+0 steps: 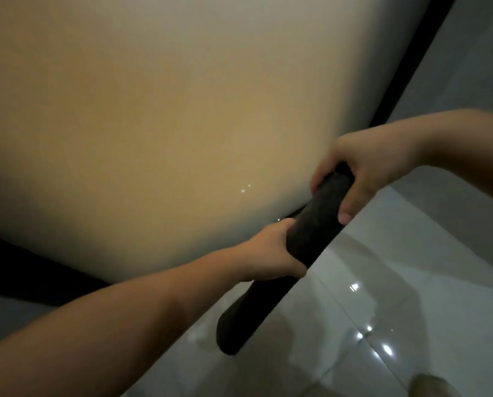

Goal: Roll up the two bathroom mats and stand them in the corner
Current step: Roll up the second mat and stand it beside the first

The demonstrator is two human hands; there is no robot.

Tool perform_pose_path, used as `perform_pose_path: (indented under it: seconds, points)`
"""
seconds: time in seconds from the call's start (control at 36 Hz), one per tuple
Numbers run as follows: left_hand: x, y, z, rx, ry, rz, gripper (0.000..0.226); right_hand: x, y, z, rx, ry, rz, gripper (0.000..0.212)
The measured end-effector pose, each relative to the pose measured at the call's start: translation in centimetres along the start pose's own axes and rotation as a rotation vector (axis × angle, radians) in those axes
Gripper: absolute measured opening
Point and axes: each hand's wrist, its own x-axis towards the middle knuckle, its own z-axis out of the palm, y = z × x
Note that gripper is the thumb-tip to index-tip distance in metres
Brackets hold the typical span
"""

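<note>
The left hand (268, 253), reaching in from the lower left on a bare forearm, grips the middle of a dark charcoal rolled-up bathroom mat (314, 222), fingers curled round it from the wall side. The mat forms a tight, matte, fuzzy-textured cylinder held on a slant, its upper end to the right and its lower end down-left over the floor; whether that end touches the floor cannot be told. The right hand (365, 170) clasps the upper end from above, thumb pointing down along the roll. Behind, a plain cream wall (153, 110) fills the left and centre, warmly lit. A black strip (411, 67) borders it at the right. Glossy pale-grey floor tiles (411, 253) at the lower right carry bright light reflections (385, 349).
</note>
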Motion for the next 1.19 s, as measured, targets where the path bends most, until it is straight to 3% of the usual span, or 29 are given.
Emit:
perform_pose_path:
  seconds: [0.19, 0.36, 0.56, 0.61, 0.69, 0.75, 0.83, 0.94, 1.0, 1.06, 1.19]
  points:
    - [-4.3, -0.4, -3.5, 0.061, -0.146, -0.28, 0.051, 5.4, -0.2, 1.1, -0.005, -0.166, -0.3, 0.026]
    - [-13.1, -0.2, -6.0, 0.039, 0.059, -0.556, 0.036, 8.0, -4.6, 3.6, 0.245, -0.171, -0.442, 0.021]
    - [-26.2, -6.0, -5.8, 0.0, 0.545, -0.738, 0.054, 11.4, -14.3, 11.5, 0.527, -0.196, -0.432, 0.018]
    - [-30.3, -8.9, -4.5, -0.083, 0.83, -0.773, 0.057, 12.6, -17.9, 14.4, 0.601, -0.2, -0.442, 0.01]
    - [-35.9, -13.9, -2.3, -0.216, 1.403, -0.849, 0.045, 14.0, -23.4, 18.8, 0.707, -0.187, -0.44, 0.012]
    - [-38.8, -16.7, -1.3, -0.536, 1.504, -0.921, 0.044, 14.7, -27.1, 21.6, 0.739, -0.173, -0.438, 0.018]
    - [-41.0, -19.9, -0.7, -1.06, 1.427, -0.768, 0.057, 15.8, -32.0, 25.6, 0.79, -0.171, -0.431, 0.014]
    - [-42.4, -23.7, -1.8, -1.394, 1.377, -0.413, 0.058, 16.9, -37.4, 30.0, 0.848, -0.223, -0.427, 0.012]
    - [-43.3, -24.9, -2.7, -1.56, 1.44, -0.206, 0.052, 17.4, -39.6, 31.9, 0.86, -0.247, -0.415, 0.016]
    - [-44.7, -26.0, -3.3, -1.639, 1.552, -0.07, 0.04, 18.0, -41.6, 33.2, 0.856, -0.273, -0.392, 0.021]
    - [-48.3, -30.3, -4.4, -1.638, 1.645, -0.043, 0.024, 19.3, -46.0, 35.7, 0.745, -0.3, -0.329, 0.028]
